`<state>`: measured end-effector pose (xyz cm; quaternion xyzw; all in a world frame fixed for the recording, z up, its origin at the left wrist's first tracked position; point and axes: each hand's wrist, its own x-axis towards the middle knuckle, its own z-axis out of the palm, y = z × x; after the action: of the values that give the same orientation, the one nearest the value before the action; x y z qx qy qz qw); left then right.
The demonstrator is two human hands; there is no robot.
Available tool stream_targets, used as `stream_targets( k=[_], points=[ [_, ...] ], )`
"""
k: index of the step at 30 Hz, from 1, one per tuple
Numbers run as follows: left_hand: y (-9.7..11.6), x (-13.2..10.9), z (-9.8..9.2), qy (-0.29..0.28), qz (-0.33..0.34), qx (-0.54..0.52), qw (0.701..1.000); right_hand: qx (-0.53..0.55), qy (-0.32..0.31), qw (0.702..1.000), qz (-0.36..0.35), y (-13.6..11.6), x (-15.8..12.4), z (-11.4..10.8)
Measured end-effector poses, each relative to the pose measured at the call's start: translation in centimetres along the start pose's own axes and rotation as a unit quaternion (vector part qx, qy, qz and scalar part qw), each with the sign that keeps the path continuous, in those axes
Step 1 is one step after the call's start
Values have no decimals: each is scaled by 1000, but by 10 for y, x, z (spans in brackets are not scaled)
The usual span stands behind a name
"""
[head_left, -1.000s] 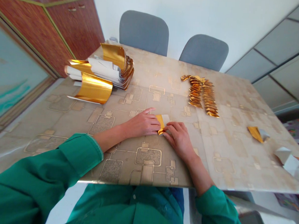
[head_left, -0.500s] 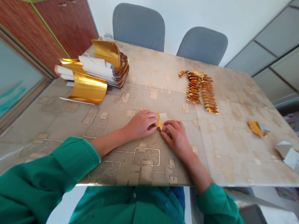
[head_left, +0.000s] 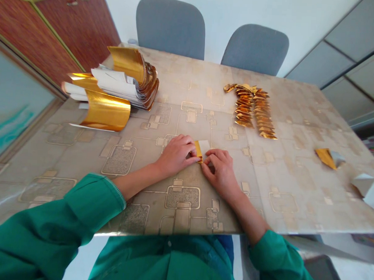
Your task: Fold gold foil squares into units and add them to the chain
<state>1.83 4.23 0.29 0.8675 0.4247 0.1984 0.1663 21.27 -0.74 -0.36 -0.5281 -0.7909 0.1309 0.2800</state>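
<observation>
A small piece of gold-and-white paper (head_left: 198,147) lies on the table in front of me, partly folded, its gold side to the left and a white flap to the right. My left hand (head_left: 177,155) has its fingers closed on the gold part, the thumb stretched along the near edge. On the right of the same paper, my right hand (head_left: 219,168) pinches the near corner with thumb and forefinger. The fingers hide parts of the folds.
Curled gold sheets (head_left: 109,112) lie by a thick paper stack (head_left: 124,83) at the back left. Two rows of folded gold pieces (head_left: 264,114) stand at the back right. Loose gold paper (head_left: 326,157) and white paper (head_left: 372,191) lie far right. Grey chairs (head_left: 171,28) stand behind the patterned table (head_left: 159,213).
My left thumb has straightened and come down along the paper's near edge. The right hand stays almost in place at the corner. The whole view has shifted slightly.
</observation>
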Motion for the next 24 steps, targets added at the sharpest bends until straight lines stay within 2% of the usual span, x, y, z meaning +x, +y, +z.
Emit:
stream_targets(
  k=[12,18,24],
  points=[
    [1,-2,3,15,-32,2,999,-3,4,1000,24,-2,0,2],
    [-2,-2,5,31,-36,-4,999,15,-8,1000,12,0,0,0],
    [-4,0,3,16,-54,-25,998,17,-18,1000,3,3,1,-2]
  ],
)
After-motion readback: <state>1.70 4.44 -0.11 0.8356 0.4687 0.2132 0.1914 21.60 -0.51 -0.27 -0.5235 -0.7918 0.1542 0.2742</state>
